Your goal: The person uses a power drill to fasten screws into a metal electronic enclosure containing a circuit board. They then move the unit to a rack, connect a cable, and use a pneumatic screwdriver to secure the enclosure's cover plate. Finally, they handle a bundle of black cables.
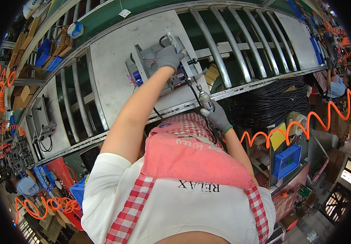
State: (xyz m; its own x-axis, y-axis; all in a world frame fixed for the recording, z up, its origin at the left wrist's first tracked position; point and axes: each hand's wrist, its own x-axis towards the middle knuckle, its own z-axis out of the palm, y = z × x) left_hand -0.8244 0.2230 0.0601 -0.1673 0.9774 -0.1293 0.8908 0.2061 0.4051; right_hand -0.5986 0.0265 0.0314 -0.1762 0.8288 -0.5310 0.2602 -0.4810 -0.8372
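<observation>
A grey metal unit with wires (151, 61) lies on a grey pallet plate (114, 73) on the roller conveyor. My left hand (169, 57), in a grey glove, reaches out and rests on top of the unit, pressing on it. My right hand (218, 118), also gloved, grips a pneumatic screwdriver (205, 101) near the conveyor's front rail, its tip pointing up toward the unit's near right corner. A black hose trails from the tool toward my red checked apron.
Steel rollers (240, 44) run right of the plate. Another unit (41, 118) sits on a plate at the left. An orange coiled air hose (301, 126) hangs at the right over blue bins (287, 160). Other workers sit at far left and far right.
</observation>
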